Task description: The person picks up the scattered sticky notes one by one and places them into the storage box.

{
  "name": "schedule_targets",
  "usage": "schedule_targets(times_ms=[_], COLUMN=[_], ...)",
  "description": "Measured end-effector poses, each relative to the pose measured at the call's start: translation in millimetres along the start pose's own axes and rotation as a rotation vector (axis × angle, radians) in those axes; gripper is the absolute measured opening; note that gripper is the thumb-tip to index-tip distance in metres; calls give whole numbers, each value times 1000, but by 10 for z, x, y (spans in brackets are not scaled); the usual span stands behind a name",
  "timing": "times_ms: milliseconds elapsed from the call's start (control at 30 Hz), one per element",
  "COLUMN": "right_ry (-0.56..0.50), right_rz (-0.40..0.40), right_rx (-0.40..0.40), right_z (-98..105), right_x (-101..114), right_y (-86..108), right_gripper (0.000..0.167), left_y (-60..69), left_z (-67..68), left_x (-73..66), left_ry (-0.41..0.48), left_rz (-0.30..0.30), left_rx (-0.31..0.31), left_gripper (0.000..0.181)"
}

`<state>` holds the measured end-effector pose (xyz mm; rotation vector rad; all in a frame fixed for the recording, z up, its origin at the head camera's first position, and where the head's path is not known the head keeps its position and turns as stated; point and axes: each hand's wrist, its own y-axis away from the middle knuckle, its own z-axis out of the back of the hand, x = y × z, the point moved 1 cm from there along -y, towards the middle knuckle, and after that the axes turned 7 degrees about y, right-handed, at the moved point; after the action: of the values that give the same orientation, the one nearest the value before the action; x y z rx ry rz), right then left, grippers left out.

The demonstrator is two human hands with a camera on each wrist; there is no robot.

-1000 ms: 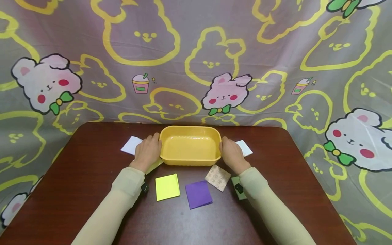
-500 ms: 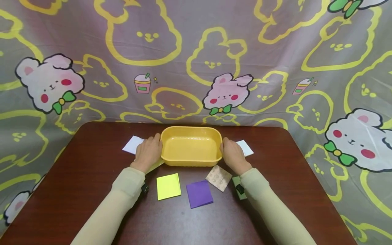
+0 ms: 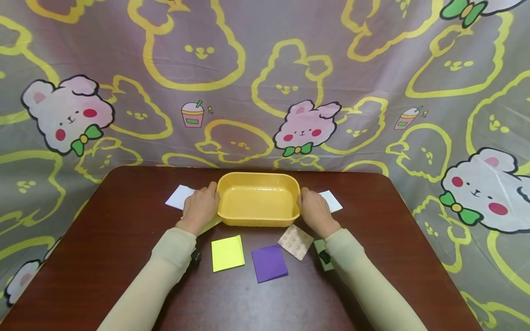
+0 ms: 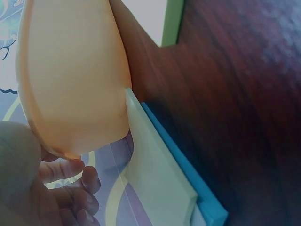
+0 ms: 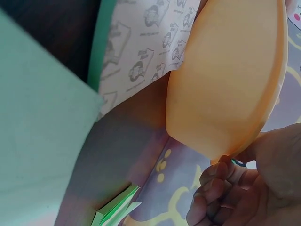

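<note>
A yellow plastic tub (image 3: 258,221) stands toward the back of the table, with nothing inside it. My left hand (image 3: 199,207) pinches its left end by the rim, and my right hand (image 3: 316,211) pinches the right end. In both wrist views, thumb and fingers meet at the tub's rim, the other fingers curled below. A pale yellow folded square (image 3: 211,225) lies partly under my left hand. In front of the tub are a bright yellow square (image 3: 227,253), a purple one (image 3: 269,263) and a patterned beige one (image 3: 296,242).
A white square (image 3: 179,196) lies beyond my left hand, another white square (image 3: 331,201) beyond my right. A green square (image 3: 323,253) is partly hidden under the right wrist. Behind the brown table (image 3: 124,202) hangs a patterned curtain (image 3: 248,55).
The head view has shifted very slightly. Both hands keep their hold on the tub, and the squares lie as before.
</note>
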<state>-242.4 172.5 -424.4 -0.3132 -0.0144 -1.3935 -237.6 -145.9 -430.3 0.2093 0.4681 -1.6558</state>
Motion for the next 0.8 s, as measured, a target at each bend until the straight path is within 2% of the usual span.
schedule_targets(times_ms=[400,633,800], right_ry=[-15,-13,-4], right_rz=[17,29,25], right_rx=[-20,-19,-12], right_z=[7,1,21], right_x=[-19,-22,-27], right_y=[26,21,11], right_gripper=[21,22,23], left_y=[35,36,37], left_z=[9,-9,-13], left_x=[-32,-11,4], left_ry=[-5,25,38], left_rz=[2,19,11], left_rx=[4,-8,-18], left_gripper=[23,22,25])
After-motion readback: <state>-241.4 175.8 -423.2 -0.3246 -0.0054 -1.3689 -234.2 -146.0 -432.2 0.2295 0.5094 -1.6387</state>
